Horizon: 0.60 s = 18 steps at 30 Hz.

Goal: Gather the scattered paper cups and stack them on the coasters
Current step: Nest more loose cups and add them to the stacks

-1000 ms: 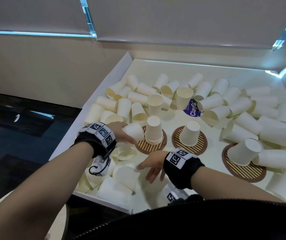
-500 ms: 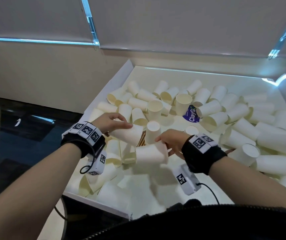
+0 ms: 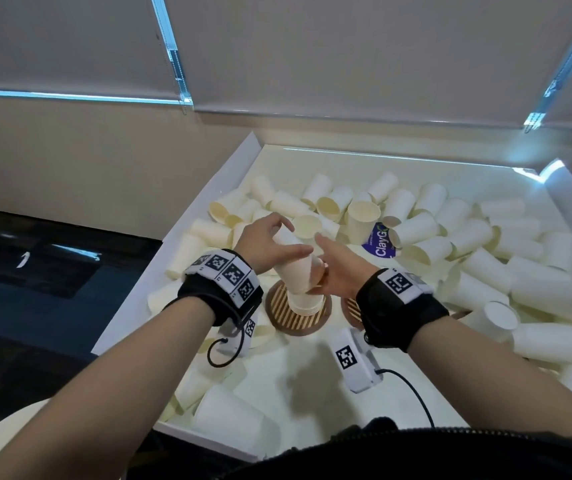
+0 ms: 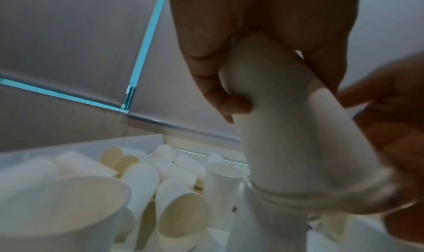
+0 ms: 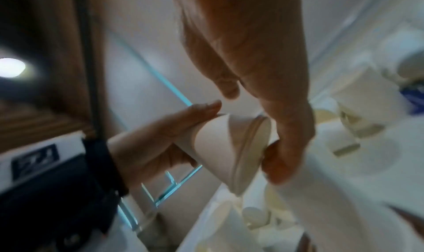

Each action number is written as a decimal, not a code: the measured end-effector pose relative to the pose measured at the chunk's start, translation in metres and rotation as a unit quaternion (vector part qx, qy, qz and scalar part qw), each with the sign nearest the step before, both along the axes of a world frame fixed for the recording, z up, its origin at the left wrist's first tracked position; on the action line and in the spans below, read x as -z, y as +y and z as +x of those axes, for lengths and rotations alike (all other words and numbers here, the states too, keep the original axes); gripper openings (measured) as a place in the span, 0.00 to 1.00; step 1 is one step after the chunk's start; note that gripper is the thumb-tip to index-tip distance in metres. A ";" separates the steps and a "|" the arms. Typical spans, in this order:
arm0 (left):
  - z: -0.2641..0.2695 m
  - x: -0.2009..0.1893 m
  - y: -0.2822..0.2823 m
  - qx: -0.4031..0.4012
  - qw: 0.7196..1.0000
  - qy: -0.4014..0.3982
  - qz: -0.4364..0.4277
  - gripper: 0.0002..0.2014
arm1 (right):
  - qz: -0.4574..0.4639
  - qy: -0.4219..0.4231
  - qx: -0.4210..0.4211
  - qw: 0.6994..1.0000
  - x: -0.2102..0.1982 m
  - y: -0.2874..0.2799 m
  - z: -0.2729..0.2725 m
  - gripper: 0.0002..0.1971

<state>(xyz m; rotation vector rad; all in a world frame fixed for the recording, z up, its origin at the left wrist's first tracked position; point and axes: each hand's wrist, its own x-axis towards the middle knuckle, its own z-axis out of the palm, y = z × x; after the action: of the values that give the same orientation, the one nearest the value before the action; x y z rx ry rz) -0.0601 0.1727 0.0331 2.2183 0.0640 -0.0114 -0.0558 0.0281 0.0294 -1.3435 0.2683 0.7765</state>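
Observation:
Two white paper cups (image 3: 295, 271) are nested, mouth down and tilted, just above an upside-down cup (image 3: 305, 301) on the left striped round coaster (image 3: 288, 318). My left hand (image 3: 291, 237) grips their upper end, thumb on one side and fingers curled over the other. My right hand (image 3: 322, 261) holds the rim end from the right. In the left wrist view, my left hand (image 4: 275, 85) wraps the cups (image 4: 286, 138). The right wrist view is blurred; my right hand (image 5: 263, 129) curls round the cups' rim (image 5: 215, 143).
A white tray wall (image 3: 208, 202) bounds the pile. Several loose cups (image 3: 485, 271) lie on their sides across the back and right, more at the front left (image 3: 229, 414). My right wrist half hides a second coaster (image 3: 352, 308). A blue sticker (image 3: 379, 240) lies behind.
Each hand lifted a cup from the front left of the tray. The two cups have come together, one over the other, and moved over the left coaster's cup.

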 end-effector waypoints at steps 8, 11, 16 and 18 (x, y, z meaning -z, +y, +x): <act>0.005 0.021 -0.015 0.117 0.980 0.016 0.161 0.38 | -0.312 -0.073 -0.096 0.942 0.016 -0.012 0.003 0.21; 0.005 0.039 -0.020 0.165 0.961 0.094 0.202 0.49 | -0.334 -0.029 -0.173 0.926 0.026 -0.008 -0.001 0.22; -0.001 0.054 0.000 0.131 0.906 0.193 0.353 0.44 | -0.339 -0.027 -0.201 0.919 0.044 -0.009 -0.007 0.24; -0.010 0.059 0.007 0.145 0.850 0.243 0.445 0.35 | -0.345 -0.023 -0.255 0.903 0.047 -0.006 -0.013 0.22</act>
<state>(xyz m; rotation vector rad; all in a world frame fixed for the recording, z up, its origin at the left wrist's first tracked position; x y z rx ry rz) -0.0704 0.1794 -0.0262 3.0720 0.0086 -0.8783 -0.0684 0.0221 -0.0175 -2.1522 0.1534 1.1444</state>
